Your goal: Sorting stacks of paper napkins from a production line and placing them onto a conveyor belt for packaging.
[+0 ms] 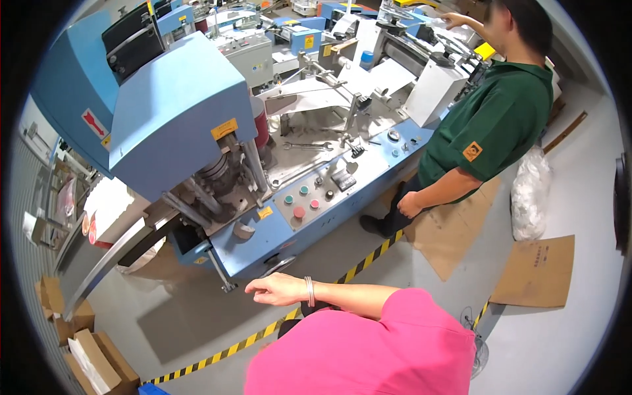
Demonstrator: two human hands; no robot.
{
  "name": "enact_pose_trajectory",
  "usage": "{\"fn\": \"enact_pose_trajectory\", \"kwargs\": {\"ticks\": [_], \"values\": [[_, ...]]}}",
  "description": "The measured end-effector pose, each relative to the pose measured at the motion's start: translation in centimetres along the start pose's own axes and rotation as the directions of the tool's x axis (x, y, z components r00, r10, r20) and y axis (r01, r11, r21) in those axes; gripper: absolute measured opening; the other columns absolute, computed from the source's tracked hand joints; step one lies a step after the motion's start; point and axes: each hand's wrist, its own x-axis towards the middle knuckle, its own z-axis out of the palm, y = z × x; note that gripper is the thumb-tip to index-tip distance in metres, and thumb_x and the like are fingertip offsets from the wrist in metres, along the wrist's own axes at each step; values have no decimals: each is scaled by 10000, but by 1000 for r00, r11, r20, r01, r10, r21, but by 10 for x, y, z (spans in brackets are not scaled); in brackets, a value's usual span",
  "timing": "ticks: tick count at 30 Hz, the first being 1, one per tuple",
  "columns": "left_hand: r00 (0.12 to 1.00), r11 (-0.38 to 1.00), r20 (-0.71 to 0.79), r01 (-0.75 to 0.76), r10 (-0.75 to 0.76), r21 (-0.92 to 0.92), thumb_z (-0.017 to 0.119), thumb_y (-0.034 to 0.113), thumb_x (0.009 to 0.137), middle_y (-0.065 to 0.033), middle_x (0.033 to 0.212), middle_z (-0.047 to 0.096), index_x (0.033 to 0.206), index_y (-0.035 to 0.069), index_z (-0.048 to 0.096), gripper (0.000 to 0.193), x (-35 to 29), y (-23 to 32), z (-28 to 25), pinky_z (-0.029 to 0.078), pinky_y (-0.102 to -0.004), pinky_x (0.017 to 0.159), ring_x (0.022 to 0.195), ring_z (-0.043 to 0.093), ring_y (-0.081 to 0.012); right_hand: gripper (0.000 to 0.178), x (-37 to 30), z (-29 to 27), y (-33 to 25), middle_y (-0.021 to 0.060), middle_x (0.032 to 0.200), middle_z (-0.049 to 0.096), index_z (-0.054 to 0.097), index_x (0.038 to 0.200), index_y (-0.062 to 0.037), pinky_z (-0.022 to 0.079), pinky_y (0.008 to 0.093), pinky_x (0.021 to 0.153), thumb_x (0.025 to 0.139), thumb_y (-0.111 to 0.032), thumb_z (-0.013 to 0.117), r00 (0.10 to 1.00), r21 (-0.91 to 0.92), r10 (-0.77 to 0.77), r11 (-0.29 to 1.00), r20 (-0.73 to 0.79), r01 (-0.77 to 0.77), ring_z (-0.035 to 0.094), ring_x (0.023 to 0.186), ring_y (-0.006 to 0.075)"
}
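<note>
My right hand (278, 289) is held above the grey floor, in front of the blue machine's lower edge. Its fingers are loosely bent and slightly apart, and I see nothing in them. A silvery bracelet (309, 291) circles that wrist, and the forearm runs back to a pink sleeve (421, 313). My left hand does not show. Nearest to my right hand are a bent metal handle (276, 265) on the machine and a lever (221, 271) at its corner. Above them, the blue control panel (263, 240) carries red and green buttons (299, 212).
A co-worker in a green shirt (490, 118) stands at right, one arm stretched over the machine. A wrench (307, 146) lies on the machine bed. Black-and-yellow tape (372, 258) crosses the floor. Cardboard sheets (534, 273) lie right; boxes (105, 362) stand lower left.
</note>
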Motion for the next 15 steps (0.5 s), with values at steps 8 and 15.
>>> {"fn": "enact_pose_trajectory", "kwargs": {"ticks": [8, 15], "values": [[941, 932, 110, -333, 320, 143, 613, 287, 862, -159, 946, 626, 1127, 33, 594, 368, 47, 31, -10, 461, -383, 771, 868, 588, -257, 356, 16, -13, 3, 101, 859, 663, 552, 1173, -32, 501, 318, 723, 870, -218, 559, 993, -17, 81, 996, -85, -83, 646, 758, 226], [803, 773, 235, -593, 548, 224, 622, 273, 867, -175, 982, 631, 1165, 36, 581, 383, 61, 18, -26, 465, -388, 803, 906, 598, -273, 351, 29, 21, 1, 79, 851, 658, 559, 1179, -39, 489, 291, 743, 875, -213, 564, 972, 52, 53, 998, -227, -42, 623, 771, 156]]}}
